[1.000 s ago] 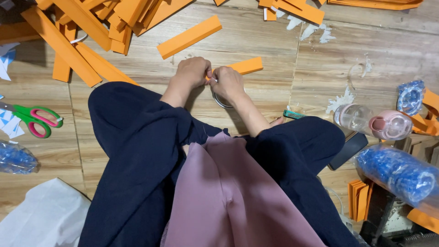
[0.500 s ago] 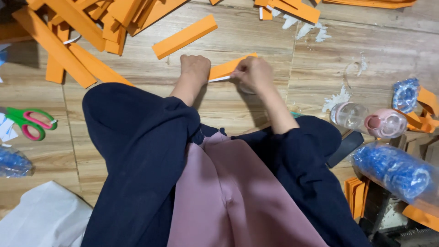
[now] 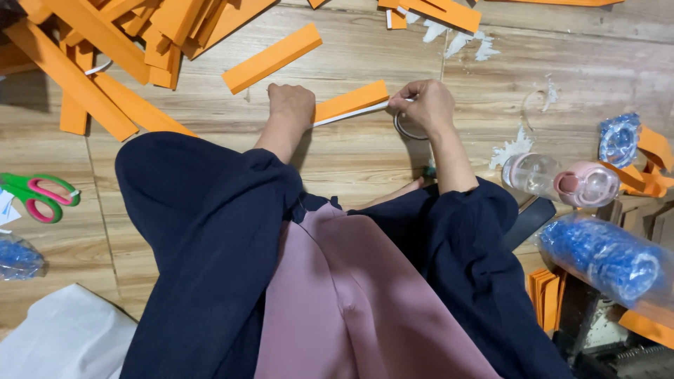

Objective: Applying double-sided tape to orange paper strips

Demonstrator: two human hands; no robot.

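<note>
The orange strip (image 3: 349,102) lies flat on the wooden floor (image 3: 210,119) in front of our knees, with our left hand (image 3: 291,104) at its near end and our right hand (image 3: 425,105) at its far end. One second ago both hands were closed together over the strip's near end. They have since moved apart, and a thin white band (image 3: 351,113) is now drawn taut along the strip's lower edge, from the left hand to the right. We judge that this band is tape being run along the strip, and that the run has reached the strip's far end.

The left grip is a closed fist that presses the strip's end down. The right grip is pinched shut on the end of the white band, and a tape ring (image 3: 406,126) shows under it. We cannot tell whether the fingers also pass through the ring.

Surrounding items:
- A second loose strip (image 3: 272,58) lies just beyond the left hand, apart from the work.
- A pile of orange strips (image 3: 105,35) fills the upper left of the floor.
- Scissors (image 3: 36,196) with green and pink handles lie well to the left.
- A clear bottle with a pink cap (image 3: 562,179) lies on its side to the right, with a blue wrapped roll (image 3: 604,256) nearer to us.

Nothing lies on the strip between the hands.
</note>
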